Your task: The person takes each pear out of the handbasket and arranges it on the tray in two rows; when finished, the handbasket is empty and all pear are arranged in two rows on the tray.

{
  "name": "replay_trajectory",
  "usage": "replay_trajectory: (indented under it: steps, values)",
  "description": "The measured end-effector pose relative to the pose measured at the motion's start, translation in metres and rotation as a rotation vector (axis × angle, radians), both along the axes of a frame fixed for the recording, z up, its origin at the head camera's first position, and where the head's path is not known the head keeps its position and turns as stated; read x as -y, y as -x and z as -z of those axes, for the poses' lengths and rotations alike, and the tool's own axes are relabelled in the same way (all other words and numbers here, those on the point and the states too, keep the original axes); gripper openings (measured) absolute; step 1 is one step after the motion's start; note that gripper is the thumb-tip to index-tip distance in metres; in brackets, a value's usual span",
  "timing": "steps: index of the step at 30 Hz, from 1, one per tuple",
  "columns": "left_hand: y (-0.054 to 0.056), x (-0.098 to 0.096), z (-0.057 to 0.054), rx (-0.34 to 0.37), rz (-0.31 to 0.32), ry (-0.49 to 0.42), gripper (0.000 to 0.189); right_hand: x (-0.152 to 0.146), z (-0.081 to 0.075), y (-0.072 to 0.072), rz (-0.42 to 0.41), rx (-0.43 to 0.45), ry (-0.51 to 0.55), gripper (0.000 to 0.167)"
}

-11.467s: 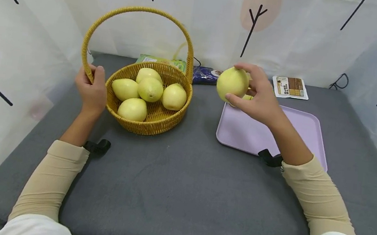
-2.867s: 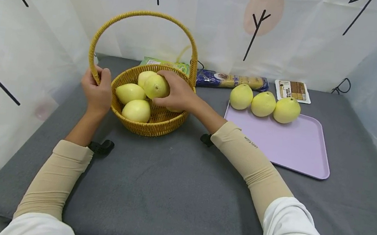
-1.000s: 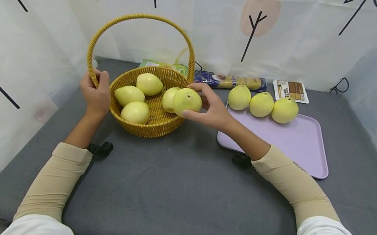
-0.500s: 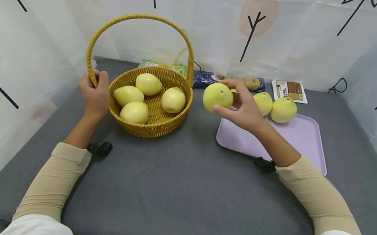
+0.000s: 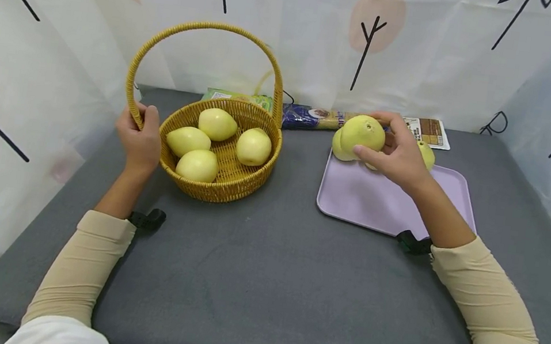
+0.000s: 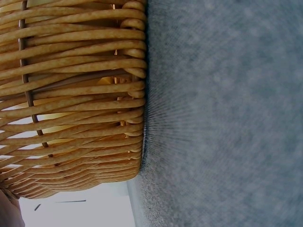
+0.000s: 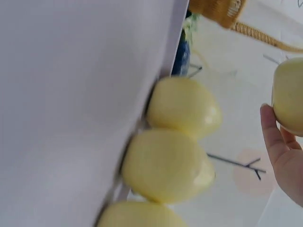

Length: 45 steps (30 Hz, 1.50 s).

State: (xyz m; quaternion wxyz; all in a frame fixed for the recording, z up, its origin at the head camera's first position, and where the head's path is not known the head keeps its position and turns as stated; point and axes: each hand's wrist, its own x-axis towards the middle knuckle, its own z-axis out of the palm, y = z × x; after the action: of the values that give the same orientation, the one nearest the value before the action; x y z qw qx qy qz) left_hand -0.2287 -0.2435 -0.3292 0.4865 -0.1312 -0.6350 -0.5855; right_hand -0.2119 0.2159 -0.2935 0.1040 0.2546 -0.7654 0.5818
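Observation:
My left hand (image 5: 139, 136) grips the arched handle (image 5: 216, 26) of a yellow wicker basket (image 5: 212, 191) at its left end. Several pale yellow, pear-like fruits (image 5: 254, 147) lie inside the basket. In the left wrist view, the woven basket wall (image 6: 71, 104) meets the grey cloth. Raised above the back of a lilac tray (image 5: 367, 204), my right hand (image 5: 398, 156) holds another such fruit (image 5: 364, 132) between thumb and fingers. Behind it a row of three fruits sits along the tray's far edge, partly hidden; in the right wrist view they are lined up, the middle fruit (image 7: 165, 165) nearest.
Along the back lie a green packet (image 5: 240, 97), a long blue-and-yellow packet (image 5: 314, 118) and a white-and-brown packet (image 5: 429, 132). A printed white curtain (image 5: 314, 37) encloses the back and sides. Grey cloth (image 5: 262, 275) covers the tabletop.
The right hand took a fruit out of the basket and carried it rightward to above the tray's back edge. Fewer fruits lie in the basket. The left hand keeps its grip on the handle.

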Motion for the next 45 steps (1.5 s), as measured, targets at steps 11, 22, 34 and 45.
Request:
replay_trajectory:
  steps: [11,22,34,45]
  values:
    - [-0.002,0.0,-0.001,0.002,-0.022,0.014,0.03,-0.027,-0.02,-0.002,0.152,0.073,-0.008,0.058]
    - [-0.004,-0.002,-0.002,0.021,-0.026,0.04,0.032,-0.058,-0.035,-0.001,0.334,0.214,-0.063,0.059]
    - [0.001,0.001,0.0,-0.024,-0.02,0.021,0.032,-0.102,-0.043,0.006,0.456,0.298,-0.114,0.051]
    - [-0.017,-0.014,-0.016,-0.032,-0.002,0.015,0.03,-0.14,-0.035,0.009,0.419,0.423,-0.153,0.045]
